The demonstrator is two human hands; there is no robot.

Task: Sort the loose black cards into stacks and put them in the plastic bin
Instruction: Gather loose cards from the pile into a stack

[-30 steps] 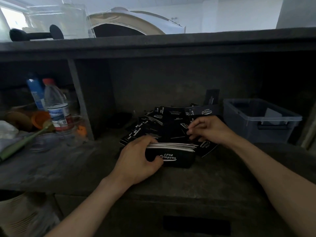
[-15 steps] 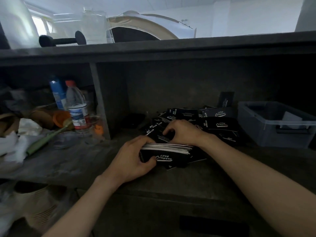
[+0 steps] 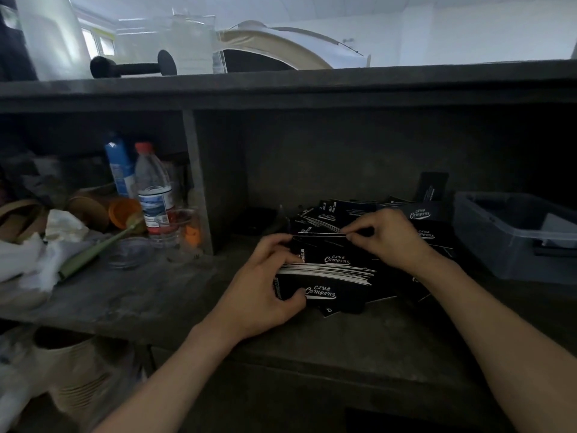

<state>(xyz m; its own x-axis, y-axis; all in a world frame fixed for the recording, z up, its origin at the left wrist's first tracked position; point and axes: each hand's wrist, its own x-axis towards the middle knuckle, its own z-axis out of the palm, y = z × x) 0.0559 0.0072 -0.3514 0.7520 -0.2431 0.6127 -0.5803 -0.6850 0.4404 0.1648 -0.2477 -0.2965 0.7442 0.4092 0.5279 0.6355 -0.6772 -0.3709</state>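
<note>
A heap of loose black cards (image 3: 349,214) with white lettering lies on the dark shelf against the back wall. My left hand (image 3: 265,289) grips a thick stack of black cards (image 3: 327,276) whose white edges show, resting on the shelf in front of the heap. My right hand (image 3: 387,235) pinches a single black card (image 3: 318,235) by its edge, held flat just above the stack. The grey plastic bin (image 3: 487,245) stands to the right of the heap, with something pale inside.
A vertical shelf divider (image 3: 196,182) is left of the cards. Beyond it stand a water bottle (image 3: 154,189), a blue bottle (image 3: 117,167), an orange cup (image 3: 125,210) and crumpled cloth (image 3: 28,254). A dumbbell (image 3: 131,67) lies on the top shelf.
My right hand has moved from the right side of the heap to above the stack and now pinches one card over it. The camera view has shifted left.
</note>
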